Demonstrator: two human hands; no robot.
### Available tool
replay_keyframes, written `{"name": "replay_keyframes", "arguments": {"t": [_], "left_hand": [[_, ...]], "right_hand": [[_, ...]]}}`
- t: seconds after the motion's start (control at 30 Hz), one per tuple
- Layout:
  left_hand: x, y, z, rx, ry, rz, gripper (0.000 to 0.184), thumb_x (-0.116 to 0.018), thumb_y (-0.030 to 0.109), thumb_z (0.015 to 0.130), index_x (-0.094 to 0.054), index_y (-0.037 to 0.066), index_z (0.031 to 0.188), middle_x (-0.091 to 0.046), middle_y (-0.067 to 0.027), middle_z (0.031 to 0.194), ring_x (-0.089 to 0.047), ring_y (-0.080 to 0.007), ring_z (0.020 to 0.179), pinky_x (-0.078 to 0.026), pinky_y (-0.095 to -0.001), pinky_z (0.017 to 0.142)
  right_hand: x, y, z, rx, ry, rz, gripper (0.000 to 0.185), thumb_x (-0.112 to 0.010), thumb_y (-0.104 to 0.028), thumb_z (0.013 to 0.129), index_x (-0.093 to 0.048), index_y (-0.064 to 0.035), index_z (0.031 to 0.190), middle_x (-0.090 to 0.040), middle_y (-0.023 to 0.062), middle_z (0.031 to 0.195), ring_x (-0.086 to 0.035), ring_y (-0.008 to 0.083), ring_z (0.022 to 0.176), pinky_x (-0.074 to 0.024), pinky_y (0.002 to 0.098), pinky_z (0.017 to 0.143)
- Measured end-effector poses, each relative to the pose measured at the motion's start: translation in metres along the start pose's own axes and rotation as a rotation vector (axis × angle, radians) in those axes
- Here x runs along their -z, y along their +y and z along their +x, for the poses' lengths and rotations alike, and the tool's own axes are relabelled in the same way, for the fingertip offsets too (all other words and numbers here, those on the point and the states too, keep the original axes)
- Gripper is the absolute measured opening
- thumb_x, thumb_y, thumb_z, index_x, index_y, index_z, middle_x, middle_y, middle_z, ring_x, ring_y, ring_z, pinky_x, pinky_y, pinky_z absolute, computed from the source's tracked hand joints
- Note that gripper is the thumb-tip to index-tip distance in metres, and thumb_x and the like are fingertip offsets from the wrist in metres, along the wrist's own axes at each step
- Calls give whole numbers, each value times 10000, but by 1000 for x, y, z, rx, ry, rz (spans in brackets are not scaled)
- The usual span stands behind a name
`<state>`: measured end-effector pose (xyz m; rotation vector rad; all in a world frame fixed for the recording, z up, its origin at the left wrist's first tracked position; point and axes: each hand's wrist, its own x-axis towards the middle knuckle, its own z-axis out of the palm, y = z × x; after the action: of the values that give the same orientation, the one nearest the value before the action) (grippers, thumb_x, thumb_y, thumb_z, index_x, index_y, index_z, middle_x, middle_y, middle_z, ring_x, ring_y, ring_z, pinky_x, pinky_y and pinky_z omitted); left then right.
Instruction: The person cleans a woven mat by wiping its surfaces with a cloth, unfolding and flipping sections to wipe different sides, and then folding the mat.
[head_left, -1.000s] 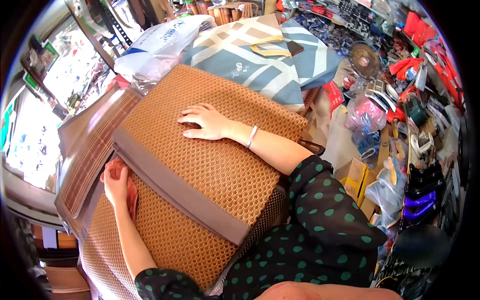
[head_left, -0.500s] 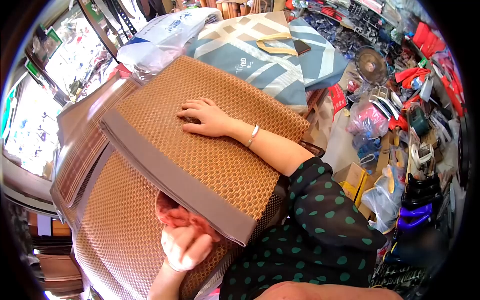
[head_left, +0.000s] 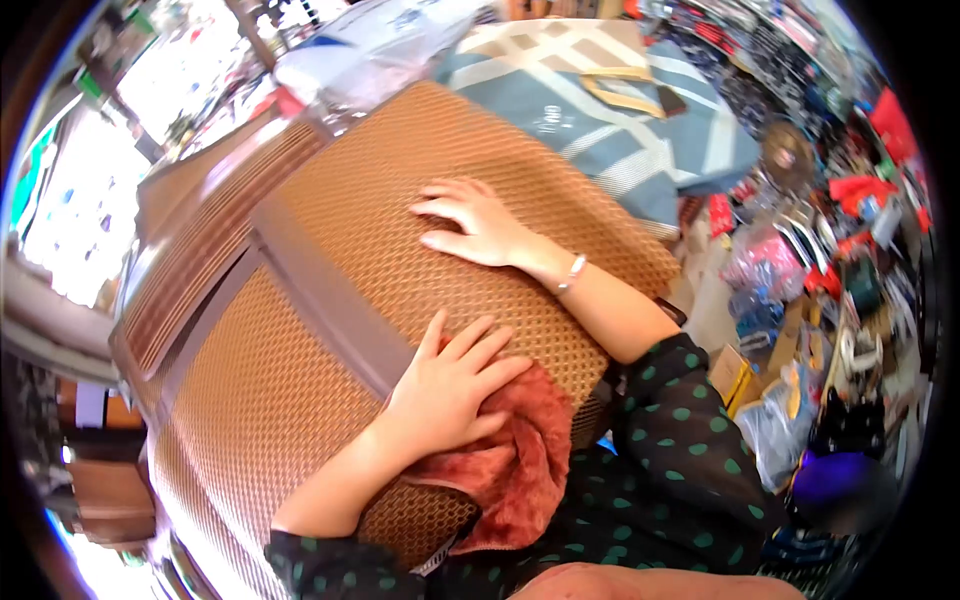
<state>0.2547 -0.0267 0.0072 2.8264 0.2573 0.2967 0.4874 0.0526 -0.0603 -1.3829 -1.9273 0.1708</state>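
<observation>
A brown woven mat (head_left: 570, 200) with a grey-brown fabric border (head_left: 330, 310) lies folded over in front of me. My right hand (head_left: 475, 222), with a bracelet on the wrist, rests palm down on its upper layer, fingers apart. Lower down, my left hand (head_left: 435, 395) lies flat with its fingers spread across the mat near the border. A reddish, soft-looking cloth (head_left: 525, 465) is bunched partly beneath this hand's palm and thumb and drapes toward my lap. Part of the cloth is hidden by the left hand.
Beyond the mat lie a blue and beige patterned bag (head_left: 610, 130) and a translucent plastic package (head_left: 385, 50). A striped brown piece (head_left: 225, 235) borders the mat on the left. Cluttered goods, a yellow box (head_left: 733, 380) and plastic bags (head_left: 780, 420) fill the right side.
My left hand has come out from below the mat's folded edge and moved up and right, opening from a closed grip on the cloth. More of the cloth shows now. The camera view has shifted.
</observation>
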Motion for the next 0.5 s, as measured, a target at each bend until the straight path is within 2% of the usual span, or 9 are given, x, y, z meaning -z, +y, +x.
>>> {"name": "replay_keyframes", "arguments": {"t": [0.07,0.13,0.17,0.23,0.33,0.4,0.43,0.47,0.5], "left_hand": [[8,-23,11,64,11,147,487,-698,216,744,-627,183,1224,-562,-117,1332,-469,-307,1331,-268,-621,1129],[21,-73,14,264,157,240,378,-636,191,802,-634,158,1178,-583,-140,1236,-527,-300,1239,-294,-615,1114],[24,-109,11,399,266,203,379,-620,181,829,-627,153,1207,-581,-146,1282,-531,-307,1249,-284,-601,1130],[27,-192,-8,678,376,290,447,-612,251,891,-580,139,1323,-468,-167,1470,-400,-305,1394,-239,-542,1176],[26,-238,-24,849,575,334,525,-601,217,892,-516,119,1400,-448,-214,1469,-366,-334,1411,-269,-511,1161],[26,-215,-17,588,642,401,492,-582,172,878,-535,80,1359,-503,-206,1406,-437,-341,1336,-327,-501,1108],[44,-183,-7,525,449,166,413,-553,161,872,-582,50,1269,-569,-190,1293,-513,-350,1209,-393,-489,1026],[33,-153,-6,391,447,408,343,-565,199,857,-628,54,1162,-605,-165,1189,-548,-356,1102,-433,-476,954],[28,-120,-6,170,494,368,353,-593,249,826,-650,62,1120,-606,-165,1148,-549,-359,1081,-439,-486,915]], "right_hand": [[5,-5,2,-34,-27,-1,466,-652,-406,900,-641,-154,1292,-524,140,1427,-399,319,1386,-207,530,1157],[6,-3,1,-15,-37,-29,464,-646,-373,908,-623,-149,1313,-519,126,1435,-394,320,1391,-196,517,1160],[3,0,1,-6,-31,-11,468,-645,-375,908,-619,-147,1315,-518,125,1436,-391,320,1394,-202,511,1160],[2,3,1,10,-20,5,461,-634,-369,919,-613,-134,1315,-517,140,1433,-394,321,1394,-230,500,1150],[3,0,3,-20,-5,-3,466,-635,-387,917,-614,-133,1307,-534,150,1414,-412,316,1380,-237,482,1157],[-1,7,2,-7,14,-2,453,-628,-371,926,-608,-126,1306,-556,150,1385,-439,311,1356,-253,483,1147],[-5,14,3,-4,36,66,438,-615,-361,934,-613,-108,1292,-573,150,1360,-467,319,1327,-285,472,1131],[-6,18,5,-1,59,134,424,-602,-350,943,-618,-90,1277,-590,151,1336,-494,326,1299,-316,461,1116],[-1,17,8,-82,35,248,376,-584,-301,953,-632,-59,1237,-615,154,1290,-541,343,1233,-381,425,1075]]}}
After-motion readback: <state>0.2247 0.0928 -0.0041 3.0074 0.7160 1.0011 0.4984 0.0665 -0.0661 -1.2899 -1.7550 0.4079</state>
